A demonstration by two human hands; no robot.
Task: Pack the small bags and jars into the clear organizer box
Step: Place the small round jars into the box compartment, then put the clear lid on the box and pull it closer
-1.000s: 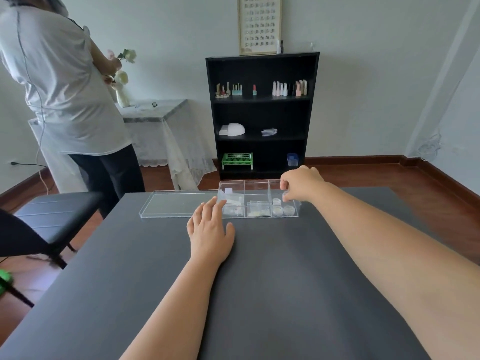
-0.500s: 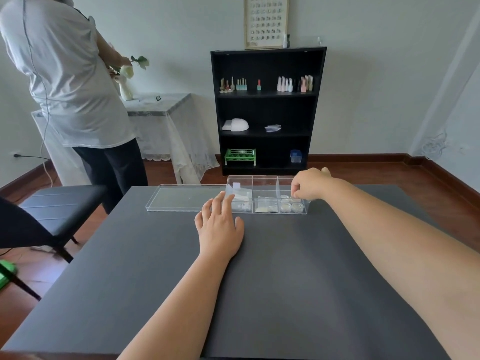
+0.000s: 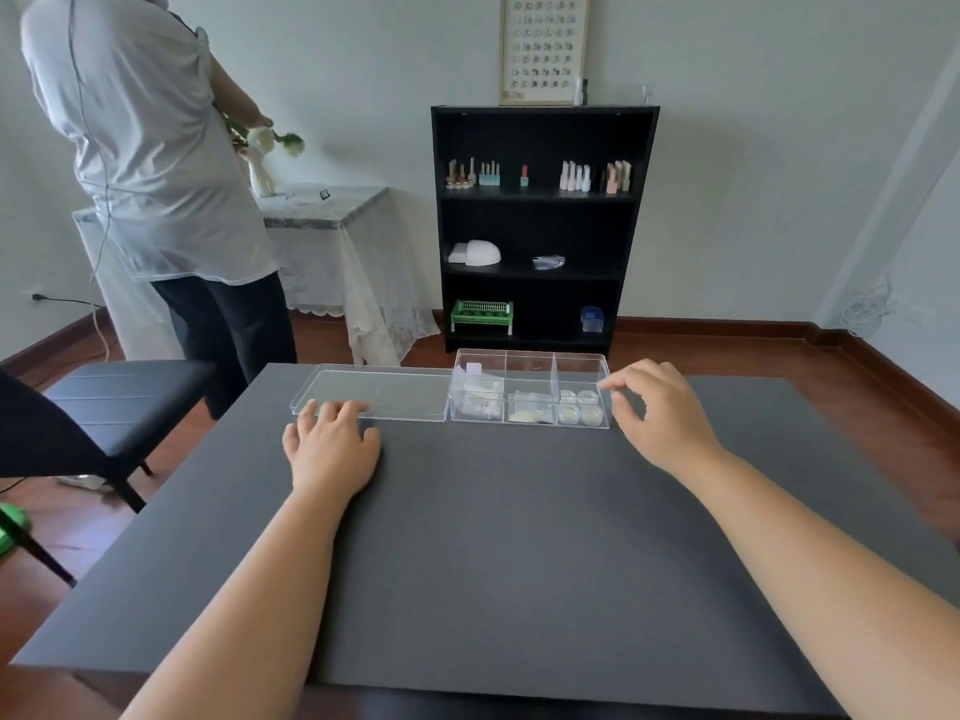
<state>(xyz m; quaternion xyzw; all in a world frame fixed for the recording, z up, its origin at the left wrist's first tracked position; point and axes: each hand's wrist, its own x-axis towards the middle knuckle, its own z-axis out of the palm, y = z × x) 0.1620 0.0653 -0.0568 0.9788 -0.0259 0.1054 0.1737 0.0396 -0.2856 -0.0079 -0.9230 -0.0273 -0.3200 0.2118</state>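
The clear organizer box [image 3: 530, 362] sits at the far edge of the dark table [image 3: 493, 537]. Small white bags [image 3: 480, 400] fill its left compartment, more bags [image 3: 530, 410] the middle one, and several round clear jars [image 3: 579, 407] the right one. Its clear lid [image 3: 379, 392] lies flat on the table just left of the box. My left hand [image 3: 332, 449] lies palm down, fingertips on the lid's near edge. My right hand [image 3: 660, 413] hovers just right of the box, fingers loosely curled, holding nothing.
A person in a pale top [image 3: 145, 148] stands at the far left by a cloth-covered side table [image 3: 332, 236] with a vase. A black chair [image 3: 119, 392] stands left of the table. A black shelf [image 3: 540, 226] stands against the back wall.
My right hand has come off the box's right compartment and drawn back to its right side. My left hand has slid left, from the box front to the lid's edge.
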